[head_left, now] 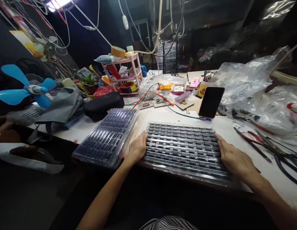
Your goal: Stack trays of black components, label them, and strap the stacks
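A clear plastic tray [182, 150] filled with rows of small dark parts, which look like electronic pieces, lies at the front edge of the table. My left hand [137, 148] grips its left edge, thumb towards the top and the other fingers partly hidden. At the opposite edge, my right hand [236, 159] holds the tray too, its fingertips against the side. Left of my left hand rests a stack of similar trays [107, 137], set at a slant. What lies under the held tray is hidden.
A phone [211, 102] stands behind the tray. Red-handled pliers [255, 137] and other tools lie right, near heaped plastic bags [249, 80]. A black case [104, 104], a pink rack [122, 72] and a blue fan [31, 88] are left. Cables hang overhead.
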### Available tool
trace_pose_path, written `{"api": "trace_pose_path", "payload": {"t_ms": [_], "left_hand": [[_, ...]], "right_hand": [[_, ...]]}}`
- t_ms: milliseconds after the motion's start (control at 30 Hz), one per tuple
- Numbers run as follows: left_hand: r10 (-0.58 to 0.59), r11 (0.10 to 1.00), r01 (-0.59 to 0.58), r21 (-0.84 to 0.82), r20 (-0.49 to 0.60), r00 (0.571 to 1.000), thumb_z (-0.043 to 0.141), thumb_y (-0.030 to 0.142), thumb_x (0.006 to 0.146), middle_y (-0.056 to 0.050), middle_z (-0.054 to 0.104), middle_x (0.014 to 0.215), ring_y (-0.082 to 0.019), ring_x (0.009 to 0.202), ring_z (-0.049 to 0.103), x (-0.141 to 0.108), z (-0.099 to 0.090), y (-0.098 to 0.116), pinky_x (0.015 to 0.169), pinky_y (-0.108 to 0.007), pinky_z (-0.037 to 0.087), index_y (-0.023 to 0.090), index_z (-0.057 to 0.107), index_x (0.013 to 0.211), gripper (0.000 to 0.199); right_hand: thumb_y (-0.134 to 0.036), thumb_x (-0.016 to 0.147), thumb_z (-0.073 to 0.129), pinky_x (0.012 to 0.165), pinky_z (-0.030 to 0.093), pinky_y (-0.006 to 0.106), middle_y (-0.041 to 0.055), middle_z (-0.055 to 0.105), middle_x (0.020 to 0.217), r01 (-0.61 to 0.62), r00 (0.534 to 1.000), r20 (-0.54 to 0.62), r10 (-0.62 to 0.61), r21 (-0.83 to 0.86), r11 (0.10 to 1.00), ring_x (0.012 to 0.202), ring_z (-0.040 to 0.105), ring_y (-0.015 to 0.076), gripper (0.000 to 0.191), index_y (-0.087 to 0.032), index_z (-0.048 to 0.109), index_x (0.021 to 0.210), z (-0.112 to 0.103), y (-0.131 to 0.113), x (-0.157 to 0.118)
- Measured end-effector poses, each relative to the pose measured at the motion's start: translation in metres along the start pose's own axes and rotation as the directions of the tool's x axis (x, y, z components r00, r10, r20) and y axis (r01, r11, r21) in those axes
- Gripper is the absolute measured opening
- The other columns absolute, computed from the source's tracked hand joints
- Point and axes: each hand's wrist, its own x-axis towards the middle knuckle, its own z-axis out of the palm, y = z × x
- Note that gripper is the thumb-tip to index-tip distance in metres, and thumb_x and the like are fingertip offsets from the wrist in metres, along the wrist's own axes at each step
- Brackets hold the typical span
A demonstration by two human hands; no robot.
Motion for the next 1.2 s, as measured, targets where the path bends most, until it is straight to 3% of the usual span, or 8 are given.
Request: {"api": "trace_pose_path", "payload": {"t_ms": [100,200,333,533,667,800,900,1200], "left_hand": [[-0.054,0.994,0.050,0.101,0.034,0.998,0.026,0.044,0.094,-0.017,0.064,0.113,-0.031,0.109,0.058,0.001,0.002,-0.001,0.096,-0.045,0.036,0.017,0.045,0.132,0.051],[-0.038,0.996,0.033,0.083,0.053,0.998,0.027,0.044,0.093,-0.015,0.066,0.112,-0.030,0.106,0.060,0.005,-0.001,-0.002,0.093,-0.045,0.038,0.020,0.051,0.126,0.047],[0.034,0.999,-0.033,-0.021,0.046,0.998,0.033,0.042,0.092,-0.014,0.064,0.118,-0.028,0.109,0.059,0.009,-0.008,0.000,0.093,-0.040,0.041,0.019,0.058,0.120,0.044],[0.072,0.986,-0.077,-0.145,-0.036,0.997,0.035,0.035,0.091,-0.011,0.058,0.127,-0.024,0.119,0.053,0.009,-0.010,0.000,0.100,-0.036,0.039,0.015,0.057,0.123,0.044],[0.071,0.978,-0.087,-0.190,-0.087,0.994,0.037,0.035,0.090,-0.012,0.063,0.121,-0.025,0.115,0.055,0.016,-0.006,-0.007,0.100,-0.037,0.040,0.015,0.062,0.117,0.042],[0.081,0.965,-0.115,-0.237,-0.149,0.986,0.035,0.038,0.091,-0.014,0.058,0.125,-0.023,0.119,0.051,0.017,-0.001,-0.016,0.103,-0.036,0.036,0.011,0.058,0.122,0.047],[0.083,0.956,-0.127,-0.264,-0.170,0.982,0.035,0.037,0.091,-0.013,0.057,0.124,-0.021,0.120,0.049,0.012,0.005,-0.021,0.104,-0.035,0.035,0.010,0.053,0.127,0.048],[0.057,0.929,-0.082,-0.361,-0.080,0.995,0.050,0.036,0.086,-0.010,0.062,0.106,-0.024,0.107,0.053,0.027,0.009,-0.023,0.102,-0.040,0.034,0.017,0.065,0.111,0.035]], "right_hand": [[-0.018,0.086,0.027,0.068,0.047,0.041,0.0175,0.067,0.092,-0.028,0.992,0.121,0.045,-0.146,0.989,0.085,0.064,0.0329,0.060,-0.014,0.027,0.146,-0.003,-0.004,0.003],[-0.017,0.086,0.027,0.070,0.046,0.040,0.0174,0.068,0.091,0.024,0.986,0.165,0.002,-0.151,0.988,0.087,0.064,0.0328,0.061,-0.012,0.020,0.147,-0.005,-0.002,0.005],[-0.027,0.094,0.015,0.082,0.044,0.039,0.0156,0.067,0.104,0.047,0.991,0.125,-0.049,0.021,0.999,0.095,0.063,0.0292,0.055,-0.012,0.023,0.147,-0.009,0.001,0.001],[-0.035,0.095,0.021,0.084,0.044,0.036,0.0105,0.064,0.116,-0.026,1.000,0.008,0.025,0.154,0.988,0.099,0.062,0.0272,0.052,-0.018,0.033,0.143,-0.004,-0.004,0.000],[-0.037,0.096,0.019,0.079,0.045,0.036,0.0143,0.067,0.105,-0.050,0.998,0.034,0.049,0.036,0.998,0.095,0.064,0.0276,0.053,-0.014,0.033,0.142,-0.004,-0.008,0.008],[-0.041,0.096,0.019,0.072,0.045,0.041,0.0175,0.067,0.093,-0.051,0.994,0.095,0.056,-0.055,0.997,0.088,0.064,0.0331,0.050,-0.013,0.057,0.113,-0.014,-0.012,0.007],[-0.040,0.096,0.019,0.067,0.045,0.039,0.0153,0.067,0.086,-0.031,0.989,0.140,0.050,-0.139,0.990,0.083,0.065,0.0320,0.045,-0.014,0.055,0.104,-0.018,-0.016,0.002],[-0.038,0.096,0.018,0.068,0.047,0.044,0.0137,0.067,0.084,-0.010,0.984,0.175,0.038,-0.158,0.987,0.081,0.065,0.0332,0.044,-0.013,0.054,0.103,-0.008,-0.015,0.010]]}}
